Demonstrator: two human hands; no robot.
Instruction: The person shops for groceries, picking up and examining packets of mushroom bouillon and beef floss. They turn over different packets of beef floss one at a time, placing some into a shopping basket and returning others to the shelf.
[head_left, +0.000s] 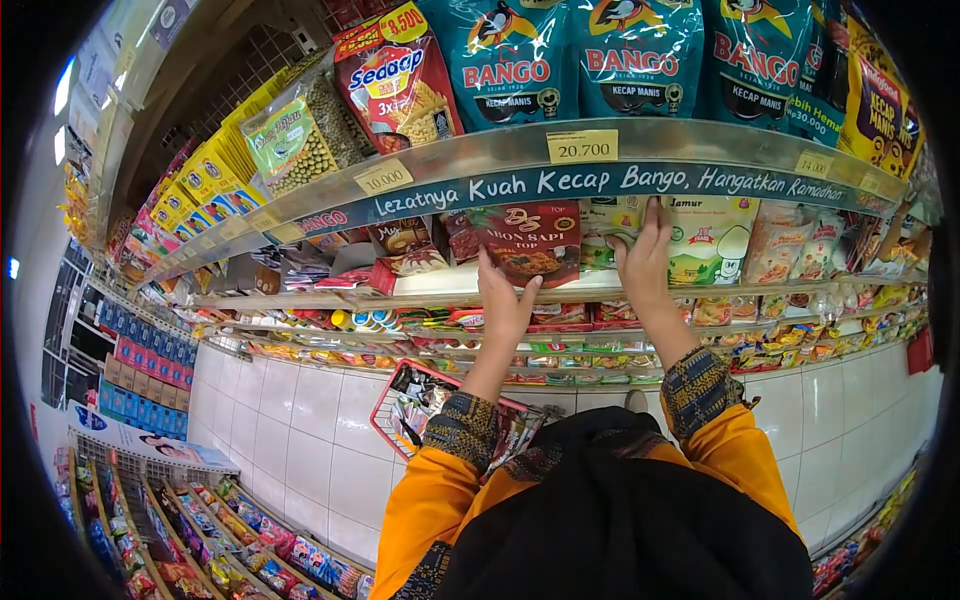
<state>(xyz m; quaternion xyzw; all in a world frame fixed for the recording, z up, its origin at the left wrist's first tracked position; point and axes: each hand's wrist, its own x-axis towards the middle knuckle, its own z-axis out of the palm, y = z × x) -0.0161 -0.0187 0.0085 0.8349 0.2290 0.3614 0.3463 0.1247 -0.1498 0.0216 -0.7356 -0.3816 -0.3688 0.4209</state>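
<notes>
On the shelf below the blue banner, my left hand (508, 308) grips the lower left corner of a red beef floss box (540, 235) marked "Abon Sapi", thumb across its front. To its right my right hand (643, 265) reaches up with fingers stretched, fingertips just under the banner. Its thumb lies against a green packet (598, 225), and its fingers overlap the left edge of a pale green and yellow "Jamur" pack (712, 240). Beside the red box on the left is a dark "My" packet (408, 243).
Teal Bango soy sauce pouches (508, 70) and a red Sedaap pack (398, 80) stand on the shelf above, behind a price-tagged edge (583, 147). Below are lower shelves of packets. A red shopping basket (385, 400) with goods sits on the tiled floor (330, 440).
</notes>
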